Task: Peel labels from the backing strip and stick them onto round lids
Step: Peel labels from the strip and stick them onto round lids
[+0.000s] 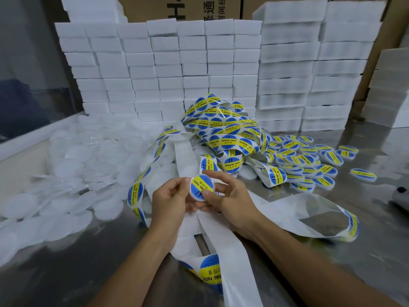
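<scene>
1. the round lid [201,187] in the middle has a blue label with a yellow band and dark letters.
2. the backing strip [223,231] is plain white where the labels are gone.
3. the tangle of labels [230,131] at 12 o'clock from the lid is blue circles with yellow bands.
4. the finished lids [309,160] at 2 o'clock are blue and yellow with pale rims.
5. the bare lids [73,165] at 9 o'clock are see-through and milky white.
6. the stacked boxes [168,63] at the back are white.
7. the table [365,240] is shiny grey.
8. the cartons [194,7] at the top are brown with black letters.
</scene>
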`<state>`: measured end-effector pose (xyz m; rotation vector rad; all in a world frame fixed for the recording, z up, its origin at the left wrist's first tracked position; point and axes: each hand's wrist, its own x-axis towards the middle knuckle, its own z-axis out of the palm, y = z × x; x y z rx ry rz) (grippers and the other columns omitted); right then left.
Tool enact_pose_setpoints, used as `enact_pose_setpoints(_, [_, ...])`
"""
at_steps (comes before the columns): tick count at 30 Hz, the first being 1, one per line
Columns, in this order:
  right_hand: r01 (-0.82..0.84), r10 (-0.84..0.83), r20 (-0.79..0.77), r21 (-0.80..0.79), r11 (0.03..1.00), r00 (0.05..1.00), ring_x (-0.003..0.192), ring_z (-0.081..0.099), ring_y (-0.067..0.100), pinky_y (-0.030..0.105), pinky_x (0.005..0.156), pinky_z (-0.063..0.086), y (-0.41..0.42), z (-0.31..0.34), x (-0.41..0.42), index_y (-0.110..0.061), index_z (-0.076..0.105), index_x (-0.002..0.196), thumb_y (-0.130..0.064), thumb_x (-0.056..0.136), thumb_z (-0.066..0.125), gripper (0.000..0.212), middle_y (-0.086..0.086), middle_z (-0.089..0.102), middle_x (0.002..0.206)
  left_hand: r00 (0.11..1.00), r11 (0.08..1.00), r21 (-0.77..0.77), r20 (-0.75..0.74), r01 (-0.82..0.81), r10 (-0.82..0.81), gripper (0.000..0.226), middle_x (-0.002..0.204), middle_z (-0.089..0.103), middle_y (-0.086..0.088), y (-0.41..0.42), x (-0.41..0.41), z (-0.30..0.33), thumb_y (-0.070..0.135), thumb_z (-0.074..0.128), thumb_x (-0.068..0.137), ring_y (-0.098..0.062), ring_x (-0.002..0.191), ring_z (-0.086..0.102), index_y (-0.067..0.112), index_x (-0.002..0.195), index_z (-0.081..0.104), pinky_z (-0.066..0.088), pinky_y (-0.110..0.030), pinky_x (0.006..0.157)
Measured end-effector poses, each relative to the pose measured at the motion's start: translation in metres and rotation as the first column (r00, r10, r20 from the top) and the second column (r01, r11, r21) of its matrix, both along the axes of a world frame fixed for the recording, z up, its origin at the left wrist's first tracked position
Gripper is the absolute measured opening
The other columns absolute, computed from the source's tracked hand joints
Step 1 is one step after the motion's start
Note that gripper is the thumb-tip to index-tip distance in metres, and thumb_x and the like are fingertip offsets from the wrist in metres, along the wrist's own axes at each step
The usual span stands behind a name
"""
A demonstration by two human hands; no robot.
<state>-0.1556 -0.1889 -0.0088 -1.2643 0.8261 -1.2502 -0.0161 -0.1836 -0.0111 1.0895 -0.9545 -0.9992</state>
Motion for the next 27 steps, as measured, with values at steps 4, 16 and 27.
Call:
enact_pose_setpoints(4, [0.025, -0.033, 0.100, 0.075, 0.997, 0.994, 0.064, 0.071, 0.028, 0.036, 0.063, 0.060, -0.003, 0.001, 0.000, -0.012, 0.061, 0.115, -0.008, 0.099, 0.056, 0.017, 0.017, 0.075, 0.084, 0.985, 1.000, -0.031, 0.173, 0.003, 0.002, 0.033, 0.067, 0.070, -0.004, -0.003, -0.004, -0.006, 0.013, 0.051, 0.099, -0.016, 0.051, 0.062, 0.023, 0.074, 0.071, 0.049, -0.028, 0.049])
enact_pose_setpoints(16, [0.093, -0.098, 0.050, 0.082, 0.992, 0.994, 0.061, 0.055, 0.021, 0.029, 0.064, 0.051, -0.001, 0.038, -0.023, -0.008, 0.077, 0.090, -0.014, 0.086, 0.073, 0.008, 0.015, 0.069, 0.076, 0.918, 0.996, -0.084, 0.396, 0.033, 0.003, 0.010, 0.068, 0.072, 0.008, -0.001, -0.006, -0.012, 0.019, 0.082, 0.075, -0.004, 0.061, 0.065, 0.025, 0.074, 0.074, 0.049, -0.016, 0.055])
enact_pose_setpoints(27, [0.605, -0.748, 0.336, 0.443, 0.661, 0.572, 0.081, 0.073, 0.018, 0.028, 0.078, 0.060, -0.036, 0.036, -0.116, -0.004, 0.062, 0.119, 0.005, 0.090, 0.061, 0.030, 0.013, 0.070, 0.090, 0.989, 1.000, 0.019, 0.146, 0.025, -0.028, 0.044, 0.091, 0.074, 0.002, -0.003, -0.004, -0.009, -0.002, 0.068, 0.085, -0.010, 0.077, 0.073, 0.029, 0.114, 0.056, 0.056, -0.023, 0.060])
